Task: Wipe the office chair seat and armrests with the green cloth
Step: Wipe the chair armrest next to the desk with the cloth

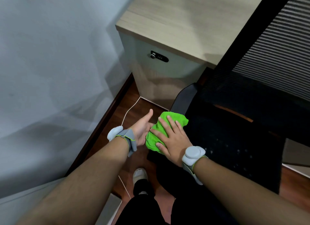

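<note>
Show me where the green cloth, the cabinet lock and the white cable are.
green cloth [174,119]: head view, upper bare part past the fingers.
cabinet lock [159,56]: head view, middle of the black plate.
white cable [130,109]: head view, stretch on the floor.

No words or numbers can be read here. The black lock [159,56] on the cabinet [151,70] has small dials, but they are too blurry to tell. The wrist bands [192,155] show no name.

Green cloth [165,132]: fuzzy, matt microfibre-like fabric. Chair seat [234,141]: black matt woven mesh. Armrest [182,97]: smooth dark plastic with slight sheen. Cabinet [167,32]: pale matt wood-grain laminate. Floor [134,107]: glossy reddish-brown wood.
</note>
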Demonstrator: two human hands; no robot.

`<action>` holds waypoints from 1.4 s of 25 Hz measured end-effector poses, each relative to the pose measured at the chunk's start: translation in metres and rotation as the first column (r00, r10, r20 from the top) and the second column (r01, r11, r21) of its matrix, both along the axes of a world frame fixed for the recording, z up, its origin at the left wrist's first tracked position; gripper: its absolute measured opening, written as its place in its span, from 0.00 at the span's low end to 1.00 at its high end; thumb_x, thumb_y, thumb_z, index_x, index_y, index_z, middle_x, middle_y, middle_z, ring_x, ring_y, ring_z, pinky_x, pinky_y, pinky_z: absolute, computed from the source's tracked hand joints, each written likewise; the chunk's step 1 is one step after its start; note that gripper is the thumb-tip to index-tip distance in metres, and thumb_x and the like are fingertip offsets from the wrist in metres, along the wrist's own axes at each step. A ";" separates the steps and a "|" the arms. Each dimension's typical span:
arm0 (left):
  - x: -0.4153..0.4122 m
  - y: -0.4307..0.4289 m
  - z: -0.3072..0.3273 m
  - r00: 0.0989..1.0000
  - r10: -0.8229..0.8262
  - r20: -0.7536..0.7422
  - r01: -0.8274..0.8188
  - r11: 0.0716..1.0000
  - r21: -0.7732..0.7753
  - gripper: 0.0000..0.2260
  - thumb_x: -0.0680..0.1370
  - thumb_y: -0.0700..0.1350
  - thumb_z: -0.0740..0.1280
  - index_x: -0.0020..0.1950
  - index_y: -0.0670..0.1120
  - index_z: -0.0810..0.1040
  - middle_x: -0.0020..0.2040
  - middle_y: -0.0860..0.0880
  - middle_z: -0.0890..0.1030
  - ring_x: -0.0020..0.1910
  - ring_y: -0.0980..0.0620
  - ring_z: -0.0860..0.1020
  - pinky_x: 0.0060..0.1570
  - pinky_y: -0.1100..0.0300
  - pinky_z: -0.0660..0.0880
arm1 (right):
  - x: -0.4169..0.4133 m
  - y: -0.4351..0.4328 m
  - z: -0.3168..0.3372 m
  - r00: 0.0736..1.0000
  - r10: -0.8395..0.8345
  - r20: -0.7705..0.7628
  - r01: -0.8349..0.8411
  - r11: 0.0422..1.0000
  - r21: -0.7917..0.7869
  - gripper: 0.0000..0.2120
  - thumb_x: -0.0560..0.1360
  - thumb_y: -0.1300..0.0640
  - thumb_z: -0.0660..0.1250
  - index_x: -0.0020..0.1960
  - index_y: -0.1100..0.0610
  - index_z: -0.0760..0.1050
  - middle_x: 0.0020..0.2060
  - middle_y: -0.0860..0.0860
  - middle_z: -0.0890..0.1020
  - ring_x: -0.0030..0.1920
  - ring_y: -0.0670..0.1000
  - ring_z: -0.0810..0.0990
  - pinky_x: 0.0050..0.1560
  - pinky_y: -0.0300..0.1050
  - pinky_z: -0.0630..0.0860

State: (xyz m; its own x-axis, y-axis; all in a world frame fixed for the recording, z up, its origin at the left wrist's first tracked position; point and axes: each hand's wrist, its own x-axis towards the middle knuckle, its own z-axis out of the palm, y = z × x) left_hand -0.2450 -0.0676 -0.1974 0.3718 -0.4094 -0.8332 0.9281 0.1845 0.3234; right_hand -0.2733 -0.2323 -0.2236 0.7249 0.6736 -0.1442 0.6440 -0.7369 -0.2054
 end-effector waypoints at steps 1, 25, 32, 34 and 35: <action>0.001 -0.001 0.002 1.000 -0.009 0.001 0.009 1.000 0.009 0.38 0.75 0.69 0.44 0.51 0.38 0.77 0.36 0.42 0.84 0.35 0.47 0.84 0.35 0.57 0.81 | 0.004 -0.003 -0.001 1.000 0.025 -0.018 -0.025 1.000 0.003 0.24 0.76 0.42 0.51 0.71 0.45 0.64 0.74 0.54 0.62 0.75 0.62 0.56 0.71 0.60 0.52; 0.026 -0.027 0.004 0.997 0.005 0.074 -0.003 1.000 -0.027 0.38 0.76 0.69 0.45 0.66 0.39 0.71 0.52 0.43 0.80 0.51 0.48 0.78 0.54 0.56 0.74 | 0.121 -0.020 -0.015 0.949 -0.313 -0.022 0.314 0.949 0.033 0.21 0.79 0.45 0.53 0.71 0.46 0.63 0.77 0.53 0.54 0.77 0.59 0.46 0.74 0.56 0.45; 0.006 -0.019 0.007 0.997 0.016 0.072 -0.014 0.999 -0.034 0.39 0.75 0.69 0.40 0.72 0.45 0.66 0.67 0.40 0.73 0.66 0.45 0.73 0.63 0.53 0.71 | 0.042 -0.004 -0.006 0.976 -0.215 -0.041 0.218 0.974 0.064 0.22 0.76 0.43 0.53 0.68 0.45 0.68 0.75 0.55 0.58 0.76 0.63 0.51 0.73 0.61 0.49; -0.004 -0.013 0.007 0.999 0.002 0.044 -0.002 1.000 -0.010 0.39 0.75 0.70 0.41 0.69 0.45 0.70 0.58 0.44 0.80 0.52 0.48 0.81 0.55 0.55 0.76 | 0.025 -0.001 -0.003 0.983 -0.177 -0.057 0.180 0.983 0.046 0.25 0.75 0.42 0.49 0.69 0.44 0.66 0.76 0.55 0.56 0.76 0.63 0.49 0.73 0.60 0.47; -0.009 -0.011 0.006 1.000 -0.004 0.021 0.004 1.000 0.000 0.38 0.75 0.70 0.41 0.68 0.45 0.72 0.55 0.46 0.82 0.47 0.50 0.82 0.51 0.57 0.77 | 0.017 0.000 -0.001 0.985 -0.161 -0.057 0.164 0.986 0.042 0.25 0.75 0.41 0.48 0.70 0.44 0.66 0.76 0.55 0.56 0.76 0.63 0.50 0.73 0.60 0.47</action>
State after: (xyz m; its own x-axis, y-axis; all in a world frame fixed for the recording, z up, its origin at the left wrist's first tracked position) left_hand -0.2545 -0.0784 -0.1913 0.3871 -0.4106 -0.8256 0.9220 0.1805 0.3425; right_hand -0.2567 -0.2324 -0.2251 0.8175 0.5542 -0.1570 0.5037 -0.8200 -0.2720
